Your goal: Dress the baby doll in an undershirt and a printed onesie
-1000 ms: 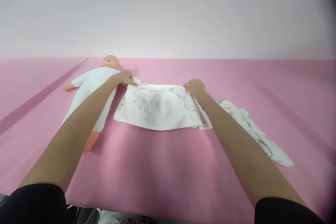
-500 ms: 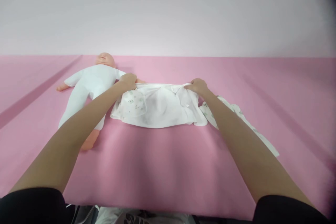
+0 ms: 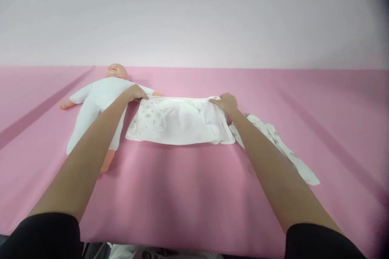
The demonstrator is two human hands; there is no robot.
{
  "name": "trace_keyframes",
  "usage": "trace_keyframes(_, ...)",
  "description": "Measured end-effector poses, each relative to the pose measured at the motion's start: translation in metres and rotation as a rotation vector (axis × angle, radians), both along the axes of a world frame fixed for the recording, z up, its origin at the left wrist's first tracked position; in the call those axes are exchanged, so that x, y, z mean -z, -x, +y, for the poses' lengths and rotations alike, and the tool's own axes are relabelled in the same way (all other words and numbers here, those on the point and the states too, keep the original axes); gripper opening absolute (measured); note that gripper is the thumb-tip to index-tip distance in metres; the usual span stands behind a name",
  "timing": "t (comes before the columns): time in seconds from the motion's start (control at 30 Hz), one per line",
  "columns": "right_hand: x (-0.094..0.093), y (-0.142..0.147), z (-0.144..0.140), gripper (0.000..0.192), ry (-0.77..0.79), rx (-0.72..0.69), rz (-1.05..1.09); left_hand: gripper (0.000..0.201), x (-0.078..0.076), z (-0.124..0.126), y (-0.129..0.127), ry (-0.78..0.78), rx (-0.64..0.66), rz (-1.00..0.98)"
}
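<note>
A white baby garment with a small green print on one part is stretched sideways between my two hands, its lower edge hanging toward me near the pink surface. My left hand is closed on its upper left corner. The upper right corner is pinched in my right hand. Just left of the garment lies a baby doll on its back, in a white suit with its arms spread; my left forearm covers part of its legs. Folded printed baby clothing lies partly behind my right forearm.
A pink cloth covers the table, with creases at the left and right. Behind its far edge rises a pale wall. The table's front edge runs close to me.
My left hand has moved a little to the left, pulling the garment wider and flatter. My right hand has shifted slightly left and nearer. The view has also moved slightly.
</note>
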State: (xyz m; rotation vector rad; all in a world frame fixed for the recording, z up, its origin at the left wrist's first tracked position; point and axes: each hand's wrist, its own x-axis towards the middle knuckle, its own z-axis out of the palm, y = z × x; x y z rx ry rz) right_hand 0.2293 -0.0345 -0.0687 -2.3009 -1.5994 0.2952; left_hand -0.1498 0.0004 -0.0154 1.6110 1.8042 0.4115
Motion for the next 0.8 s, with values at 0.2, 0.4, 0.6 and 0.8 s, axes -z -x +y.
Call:
trace_keyframes(0.2,-0.02,0.043,-0.008,0.04,-0.137,-0.122,-0.275,0.006,0.006,0.006,-0.006,0.12,0.012,-0.109)
trace_keyframes(0.4,-0.04,0.147,-0.054,0.029,-0.112,-0.632,-0.075,0.03,0.006,-0.001,-0.01,-0.041,0.087,0.211)
trace_keyframes(0.6,-0.029,0.199,-0.07,0.03,0.014,-0.768,0.119,0.03,-0.005,-0.006,-0.003,-0.254,0.237,0.493)
trace_keyframes(0.8,-0.032,0.212,-0.089,0.041,-0.144,-0.731,0.433,0.036,-0.013,-0.003,0.004,-0.376,0.227,0.522)
